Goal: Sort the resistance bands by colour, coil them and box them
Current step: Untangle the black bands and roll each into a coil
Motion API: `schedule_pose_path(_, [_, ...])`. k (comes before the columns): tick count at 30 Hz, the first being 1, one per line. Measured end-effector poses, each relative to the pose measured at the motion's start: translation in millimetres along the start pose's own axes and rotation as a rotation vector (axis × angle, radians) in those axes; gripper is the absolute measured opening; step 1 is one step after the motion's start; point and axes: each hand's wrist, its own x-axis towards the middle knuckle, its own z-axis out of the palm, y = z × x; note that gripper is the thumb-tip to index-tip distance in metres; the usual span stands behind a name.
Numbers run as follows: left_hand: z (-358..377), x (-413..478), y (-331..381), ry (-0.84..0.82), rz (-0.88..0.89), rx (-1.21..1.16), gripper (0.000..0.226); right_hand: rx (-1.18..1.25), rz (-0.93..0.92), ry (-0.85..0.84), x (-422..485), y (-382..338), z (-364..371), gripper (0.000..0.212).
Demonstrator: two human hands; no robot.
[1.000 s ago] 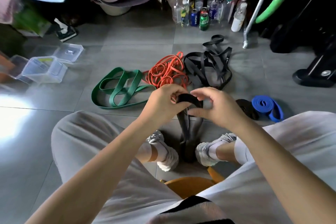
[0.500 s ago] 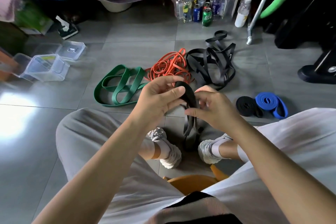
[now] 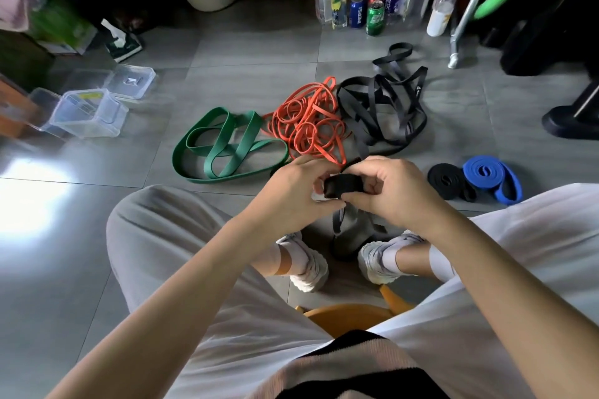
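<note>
Head view shows a flat, matte black band (image 3: 343, 185) wound into a small tight roll. It is pinched between the curled fingers of the left hand (image 3: 291, 194) and the right hand (image 3: 389, 191), and its loose tail hangs to the floor (image 3: 227, 74) between the shoes (image 3: 308, 266). Beyond the hands lie slack green bands (image 3: 223, 142), thin orange bands (image 3: 311, 123) and black straps (image 3: 385, 107), and toward the floor's right edge a black coil (image 3: 449, 180) touches a blue coil (image 3: 486, 173).
</note>
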Motion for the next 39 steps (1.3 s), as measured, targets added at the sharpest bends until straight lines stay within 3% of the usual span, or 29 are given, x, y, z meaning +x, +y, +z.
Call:
schedule_pose_path(6, [2, -1, 3, 0.039, -0.080, -0.103, 0.025, 0.249, 0.063, 0.007, -6, 4, -5, 0.033])
schedule_pose_path(14, [-8, -11, 4, 0.069, -0.348, -0.685, 0.023, 0.116, 0.039, 0.029, -11, 14, 6, 0.031])
schedule_pose_path(19, [7, -19, 5, 0.143, -0.470, -1.225, 0.017, 0.514, 0.086, 0.008, -18, 4, 26, 0.031])
schedule_pose_path(21, [13, -23, 5, 0.129, -0.507, -1.317, 0.019, 0.606, 0.087, 0.031, -20, 0, 29, 0.026])
schedule_pose_path(23, [12, -25, 3, 0.092, -0.518, -1.183, 0.022, 0.527, 0.101, 0.050, -22, 0, 27, 0.026])
schedule_pose_path(28, [-8, -18, 5, -0.069, -0.188, -0.130, 0.048, -0.043, 0.050, -0.033, -17, -5, 14, 0.024])
schedule_pose_path(31, [-14, -11, 15, -0.127, -0.077, 0.184, 0.035, -0.176, -0.027, 0.004, -12, -13, 14, 0.021])
schedule_pose_path(34, [-16, -7, 15, -0.138, -0.122, 0.243, 0.026, -0.184, -0.074, 0.034, -11, -9, 14, 0.021])
schedule_pose_path(39, [-8, -14, 15, -0.139, -0.024, 0.165, 0.023, -0.137, -0.081, -0.007, -16, -4, 13, 0.024])
